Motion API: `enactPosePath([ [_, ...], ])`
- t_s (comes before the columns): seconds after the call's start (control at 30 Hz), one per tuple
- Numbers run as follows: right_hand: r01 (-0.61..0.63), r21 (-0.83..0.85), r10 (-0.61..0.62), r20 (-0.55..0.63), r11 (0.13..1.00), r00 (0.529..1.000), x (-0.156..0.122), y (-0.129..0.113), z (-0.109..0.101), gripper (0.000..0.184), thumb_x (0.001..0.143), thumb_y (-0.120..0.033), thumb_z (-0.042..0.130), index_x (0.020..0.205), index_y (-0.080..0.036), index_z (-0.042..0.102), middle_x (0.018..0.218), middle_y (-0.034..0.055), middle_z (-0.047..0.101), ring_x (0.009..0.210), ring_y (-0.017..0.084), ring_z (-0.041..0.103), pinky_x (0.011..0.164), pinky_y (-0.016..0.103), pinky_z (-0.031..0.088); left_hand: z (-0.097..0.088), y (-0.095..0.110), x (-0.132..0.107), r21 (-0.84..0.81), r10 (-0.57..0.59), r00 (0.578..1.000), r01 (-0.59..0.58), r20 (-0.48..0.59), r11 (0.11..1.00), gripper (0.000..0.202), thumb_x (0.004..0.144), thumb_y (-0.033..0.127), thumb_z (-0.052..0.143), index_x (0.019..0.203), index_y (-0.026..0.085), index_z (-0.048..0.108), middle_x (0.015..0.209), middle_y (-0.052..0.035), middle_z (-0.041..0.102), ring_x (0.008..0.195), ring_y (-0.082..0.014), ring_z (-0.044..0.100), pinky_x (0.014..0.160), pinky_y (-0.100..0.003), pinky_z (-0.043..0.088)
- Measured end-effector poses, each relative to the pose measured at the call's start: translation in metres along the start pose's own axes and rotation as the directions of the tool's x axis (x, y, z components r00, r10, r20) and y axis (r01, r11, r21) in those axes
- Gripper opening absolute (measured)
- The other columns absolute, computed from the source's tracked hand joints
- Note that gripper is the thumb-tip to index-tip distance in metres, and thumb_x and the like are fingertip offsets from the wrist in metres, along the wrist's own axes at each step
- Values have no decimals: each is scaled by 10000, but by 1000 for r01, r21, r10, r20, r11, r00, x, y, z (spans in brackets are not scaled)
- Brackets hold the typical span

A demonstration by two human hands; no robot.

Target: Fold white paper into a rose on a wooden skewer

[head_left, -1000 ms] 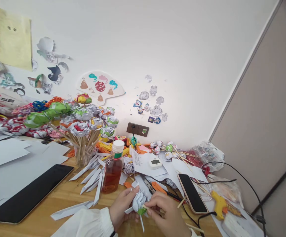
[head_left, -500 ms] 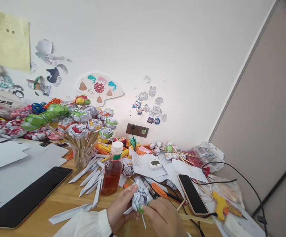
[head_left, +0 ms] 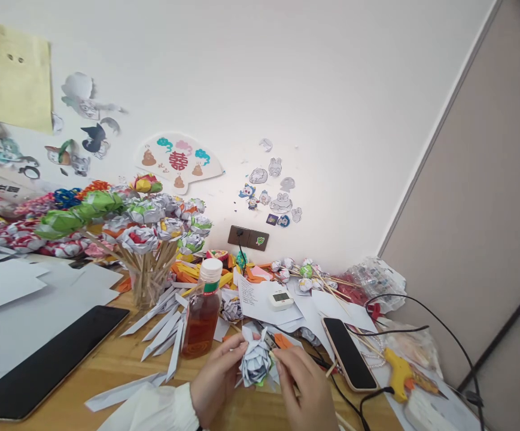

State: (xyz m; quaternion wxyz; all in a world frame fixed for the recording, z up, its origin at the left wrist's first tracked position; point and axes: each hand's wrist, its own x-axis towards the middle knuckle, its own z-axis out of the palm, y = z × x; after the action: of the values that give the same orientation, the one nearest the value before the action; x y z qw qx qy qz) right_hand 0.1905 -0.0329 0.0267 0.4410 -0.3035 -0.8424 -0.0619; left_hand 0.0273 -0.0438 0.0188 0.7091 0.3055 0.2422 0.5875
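Note:
A white folded-paper flower (head_left: 255, 361) with a bit of green at its base is between my two hands, low in the middle of the view. My left hand (head_left: 218, 374) grips it from the left, thumb along its upper side. On the right, my right hand (head_left: 307, 383) pinches at the flower's right edge, where a small pale and green piece shows by the fingertips. White folded paper strips (head_left: 165, 332) lie on the wooden table to the left, beside a bottle of amber liquid (head_left: 202, 317).
Finished paper flowers on sticks stand in a clear cup (head_left: 145, 290). A black tablet (head_left: 53, 362) and white sheets (head_left: 80, 281) lie left. Right are a phone (head_left: 348, 353), a yellow glue gun (head_left: 398, 374), black cables and a white timer (head_left: 280, 299).
The flower has been turned in my hands and shows more of its side petals. My right hand has shifted up a little along its right edge.

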Motion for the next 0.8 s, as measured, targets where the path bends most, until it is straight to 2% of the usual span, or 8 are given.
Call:
enactPosePath([
  [0.1, -91, 39, 92, -27, 995, 995, -2, 3, 2, 200, 815, -183, 419, 961, -215, 552, 895, 55, 626, 884, 178, 576, 749, 270, 472, -3, -4, 2, -19, 20, 998, -19, 64, 1000, 206, 679, 263, 638, 865, 175, 623, 622, 1, 587, 575, -123, 508, 554, -242, 371],
  [0.27, -295, 192, 294, 32, 936, 955, -3, 5, 5, 199, 817, -230, 426, 968, -210, 555, 903, 49, 620, 780, 148, 596, 662, 211, 486, -5, -7, 1, 51, 2, 997, -6, 78, 999, 219, 650, 268, 660, 832, 151, 631, 666, -27, 616, 624, -134, 520, 563, -227, 344],
  [0.4, -390, 273, 379, 95, 879, 920, -2, 6, 6, 196, 810, -260, 437, 939, -198, 571, 892, 50, 613, 763, 151, 592, 680, 222, 481, -5, -9, 1, 57, -14, 993, 7, 116, 998, 212, 660, 248, 644, 849, 158, 619, 680, -31, 622, 624, -136, 524, 567, -226, 335],
  [0.5, -440, 351, 420, 137, 826, 897, 0, 9, 6, 184, 807, -266, 452, 909, -186, 584, 879, 52, 622, 753, 151, 596, 669, 220, 485, -2, -8, 0, -6, -20, 990, 21, 142, 1000, 164, 659, 208, 627, 815, 161, 616, 669, -17, 600, 636, -143, 531, 584, -233, 339],
  [0.6, -430, 403, 417, 124, 808, 900, 2, 9, 4, 172, 803, -274, 466, 855, -171, 593, 822, 56, 634, 716, 157, 602, 631, 220, 494, 3, -5, -2, -90, -27, 989, 41, 148, 995, 99, 678, 154, 577, 772, 161, 609, 644, -3, 572, 615, -134, 527, 580, -233, 335],
  [0.73, -307, 313, 313, 30, 899, 949, 3, 5, 2, 155, 817, -252, 438, 842, -183, 575, 789, 47, 619, 655, 143, 590, 571, 207, 487, 9, -1, -4, -152, -8, 992, 28, 129, 988, 103, 685, 101, 539, 746, 162, 595, 666, -10, 583, 653, -148, 539, 608, -248, 339],
  [0.8, -211, 236, 226, -39, 949, 973, 1, 4, 3, 161, 826, -229, 415, 872, -191, 565, 807, 54, 615, 699, 150, 592, 589, 212, 486, 9, -1, -4, -177, 14, 993, 7, 114, 984, 96, 673, 98, 546, 732, 161, 589, 688, -15, 592, 682, -160, 544, 625, -258, 341],
])
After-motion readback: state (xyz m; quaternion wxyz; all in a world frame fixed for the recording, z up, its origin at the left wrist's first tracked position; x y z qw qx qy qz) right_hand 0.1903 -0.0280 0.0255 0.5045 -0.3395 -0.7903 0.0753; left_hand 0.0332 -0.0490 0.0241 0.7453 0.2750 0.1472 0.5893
